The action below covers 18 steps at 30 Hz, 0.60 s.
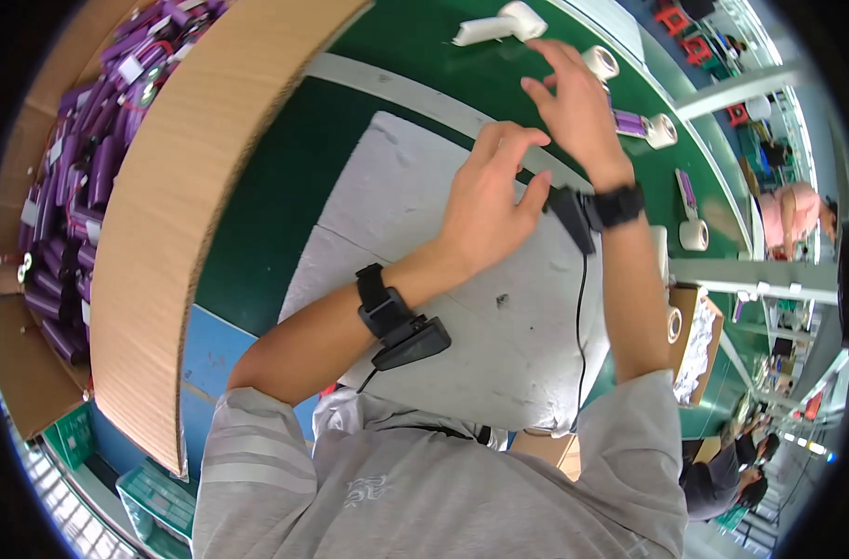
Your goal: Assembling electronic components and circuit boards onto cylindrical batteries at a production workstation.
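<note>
My left hand (488,200) hovers over a white foam pad (397,214) on the green bench, fingers spread and holding nothing. My right hand (574,107) is raised farther out, fingers apart and empty, close to a purple battery pack (629,123) and a roll of white tape (662,130). Both wrists wear black straps with small black devices, and a cable hangs from the right one. A white handheld tool (504,23) lies beyond my right hand.
A large cardboard box (164,214) on my left holds several purple battery packs (80,168). More tape rolls (693,233) and a purple pack sit along the bench's right side. Another person (797,210) works at the far right; a smaller box (695,340) stands nearby.
</note>
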{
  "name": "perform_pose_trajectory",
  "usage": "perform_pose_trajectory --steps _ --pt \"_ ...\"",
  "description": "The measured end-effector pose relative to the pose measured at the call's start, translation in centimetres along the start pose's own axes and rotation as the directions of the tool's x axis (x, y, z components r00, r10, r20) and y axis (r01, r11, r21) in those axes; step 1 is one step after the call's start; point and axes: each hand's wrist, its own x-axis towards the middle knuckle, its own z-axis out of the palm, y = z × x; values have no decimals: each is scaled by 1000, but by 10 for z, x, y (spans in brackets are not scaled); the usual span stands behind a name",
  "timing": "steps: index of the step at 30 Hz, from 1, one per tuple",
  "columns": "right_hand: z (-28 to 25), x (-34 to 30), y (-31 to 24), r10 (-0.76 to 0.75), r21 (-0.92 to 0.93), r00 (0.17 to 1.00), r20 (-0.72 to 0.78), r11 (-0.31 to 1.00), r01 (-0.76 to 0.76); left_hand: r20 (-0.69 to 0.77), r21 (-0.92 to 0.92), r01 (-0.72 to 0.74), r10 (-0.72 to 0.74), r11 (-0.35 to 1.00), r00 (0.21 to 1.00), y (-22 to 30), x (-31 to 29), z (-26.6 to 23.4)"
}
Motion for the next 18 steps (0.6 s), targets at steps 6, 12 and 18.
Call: perform_pose_trajectory --steps 6,12,18 --pt "62 77 59 -416 -175 910 -1 896 409 -165 -28 17 -21 999 986 -15 11 2" --pt "9 -7 11 -273 -5 922 276 959 285 -362 -99 33 -67 995 930 -27 16 -2" --pt "-45 -148 -43 -272 133 917 291 961 243 -146 -184 88 -116 979 982 -16 16 -6"
